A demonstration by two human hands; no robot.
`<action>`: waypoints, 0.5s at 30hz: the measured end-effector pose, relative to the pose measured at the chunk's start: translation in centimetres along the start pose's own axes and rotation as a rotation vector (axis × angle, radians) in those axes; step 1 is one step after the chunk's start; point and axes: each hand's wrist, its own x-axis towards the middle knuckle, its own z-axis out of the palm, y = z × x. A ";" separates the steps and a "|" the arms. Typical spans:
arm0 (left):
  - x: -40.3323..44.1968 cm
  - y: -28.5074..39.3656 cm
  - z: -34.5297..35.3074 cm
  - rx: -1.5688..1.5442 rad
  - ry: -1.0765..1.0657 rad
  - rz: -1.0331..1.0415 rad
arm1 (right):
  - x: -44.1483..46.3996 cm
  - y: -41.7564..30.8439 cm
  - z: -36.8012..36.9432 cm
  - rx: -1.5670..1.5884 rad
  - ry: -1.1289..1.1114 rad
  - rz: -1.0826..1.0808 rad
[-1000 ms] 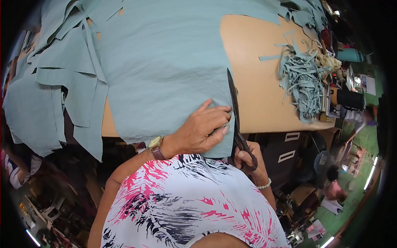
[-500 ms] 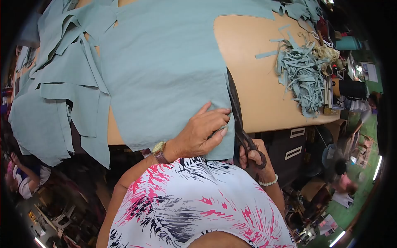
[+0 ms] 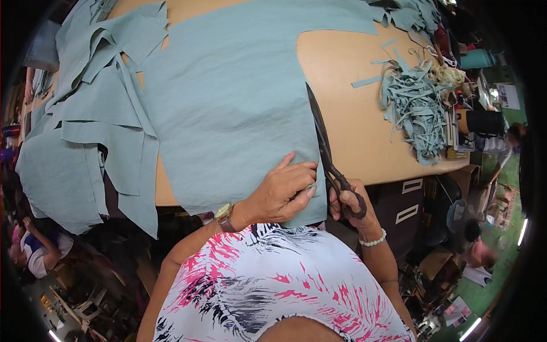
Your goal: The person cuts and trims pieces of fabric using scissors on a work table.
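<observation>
A large piece of pale blue-green fabric (image 3: 228,102) lies flat over the table and hangs past its near edge. My left hand (image 3: 285,191) rests on it near the right edge, thumb and fingers curled together on a bit of the cloth. A watch is on that wrist. My right hand (image 3: 354,208) grips the handles of large dark scissors (image 3: 322,134). Their long blades lie along the fabric's right edge, tips pointing away from me and close together. Part of the right fingers is hidden behind the handles.
Cut fabric pieces (image 3: 108,108) are heaped at the left, some overhanging the table (image 3: 347,119). A tangle of thin fabric strips (image 3: 416,108) sits at the right, with a dark cylinder (image 3: 481,122) beyond. Dark drawers (image 3: 404,199) stand below. Another person (image 3: 43,248) is at far left.
The scissor blades look nearer to each other than before. The fabric and both hands appear slightly lower in the view, which has shifted a little. The left hand keeps its place on the cloth.
</observation>
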 end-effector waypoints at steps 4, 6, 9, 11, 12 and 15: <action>0.0 -0.1 0.0 0.008 -0.002 0.008 | -0.2 0.4 0.0 0.020 0.009 -0.015; -0.1 -0.2 0.0 0.007 0.002 0.013 | -0.2 0.3 0.1 0.010 0.012 -0.011; -0.1 -0.1 0.1 0.007 -0.002 0.015 | -0.4 0.2 0.1 0.016 0.020 -0.003; -0.1 -0.1 0.0 0.015 -0.010 0.013 | -0.4 0.3 0.0 0.024 0.017 -0.007; -0.2 -0.1 0.0 0.021 -0.014 0.012 | -0.5 0.3 0.0 0.025 0.011 -0.014; -0.2 -0.3 0.1 0.038 -0.036 0.011 | -0.5 0.3 -0.1 0.028 0.011 -0.010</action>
